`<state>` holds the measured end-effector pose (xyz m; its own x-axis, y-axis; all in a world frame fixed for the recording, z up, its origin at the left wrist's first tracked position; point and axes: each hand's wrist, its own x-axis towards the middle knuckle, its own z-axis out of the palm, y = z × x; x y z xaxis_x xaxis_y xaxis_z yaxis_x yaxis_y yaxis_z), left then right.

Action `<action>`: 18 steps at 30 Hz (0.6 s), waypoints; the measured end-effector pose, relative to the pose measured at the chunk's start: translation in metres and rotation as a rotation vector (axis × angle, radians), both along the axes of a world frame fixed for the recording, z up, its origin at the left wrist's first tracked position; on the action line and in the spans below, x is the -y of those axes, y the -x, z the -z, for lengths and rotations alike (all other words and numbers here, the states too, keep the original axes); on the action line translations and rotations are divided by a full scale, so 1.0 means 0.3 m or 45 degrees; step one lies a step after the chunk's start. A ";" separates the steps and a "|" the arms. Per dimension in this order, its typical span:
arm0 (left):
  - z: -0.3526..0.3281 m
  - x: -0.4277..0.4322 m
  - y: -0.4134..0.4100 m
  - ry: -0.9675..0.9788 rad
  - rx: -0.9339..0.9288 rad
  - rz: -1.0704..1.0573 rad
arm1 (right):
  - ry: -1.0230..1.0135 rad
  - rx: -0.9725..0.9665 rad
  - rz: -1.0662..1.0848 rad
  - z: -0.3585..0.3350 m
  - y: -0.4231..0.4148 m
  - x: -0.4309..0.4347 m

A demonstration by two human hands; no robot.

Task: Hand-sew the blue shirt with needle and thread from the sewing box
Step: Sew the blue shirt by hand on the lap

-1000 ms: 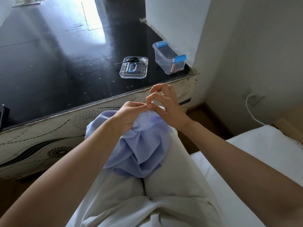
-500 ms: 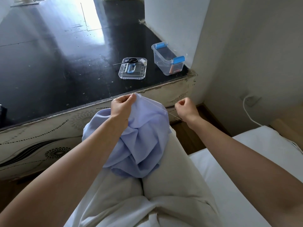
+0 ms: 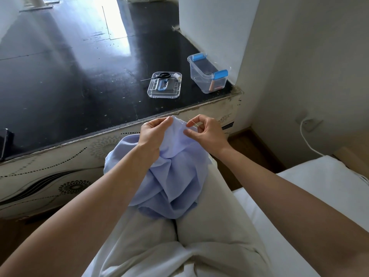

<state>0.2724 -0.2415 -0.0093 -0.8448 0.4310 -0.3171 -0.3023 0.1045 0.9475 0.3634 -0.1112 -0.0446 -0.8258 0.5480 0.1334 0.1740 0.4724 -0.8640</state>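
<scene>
comes back in to the cloth with the right hand (image 3: 207, 132), after a long pull out to the side half a second ago. pinches the thin needle (image 3: 193, 122) between thumb and first finger, tilted, right at the raised fold of the blue shirt (image 3: 175, 176). curls the other right fingers (image 3: 199, 118) loosely above it. holds that same fold up with the left hand (image 3: 153, 132), fingers (image 3: 166, 121) and thumb closed tight on the cloth, just like a second ago. leaves the rest of the shirt bunched on the lap, over the pale trousers (image 3: 199, 246). most likely means one stitch pulled through and snug by now, and the next one about to start. cannot make out the thread near the hands, too thin to see here. next calls for poking the needle tip into the fold close beside the last stitch, and not into the left fingers holding it. could tangle or knot if loose thread loops round a finger. looks like the middle of the sewing, with no way to tell how much seam is left. leaves the clear sewing box (image 3: 207, 78) open on the black counter (image 3: 60, 86), well apart from the hands, with its lid (image 3: 164, 90) just beside it, and the scissors (image 3: 162, 75) and a small white spool (image 3: 177, 75) lying on the lid.
</scene>
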 end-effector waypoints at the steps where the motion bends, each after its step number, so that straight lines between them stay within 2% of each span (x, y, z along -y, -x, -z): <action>1: 0.000 0.001 -0.001 -0.002 0.000 0.001 | -0.005 0.006 0.017 0.004 0.003 0.002; 11: -0.001 -0.010 -0.015 -0.010 0.052 -0.031 | -0.080 0.108 0.101 0.024 0.021 0.006; 16: 0.008 -0.013 -0.007 0.008 0.028 -0.101 | -0.020 0.155 0.085 0.031 0.013 -0.002; 18: 0.011 -0.019 -0.007 0.021 0.012 -0.150 | 0.026 0.243 0.015 0.028 0.003 -0.013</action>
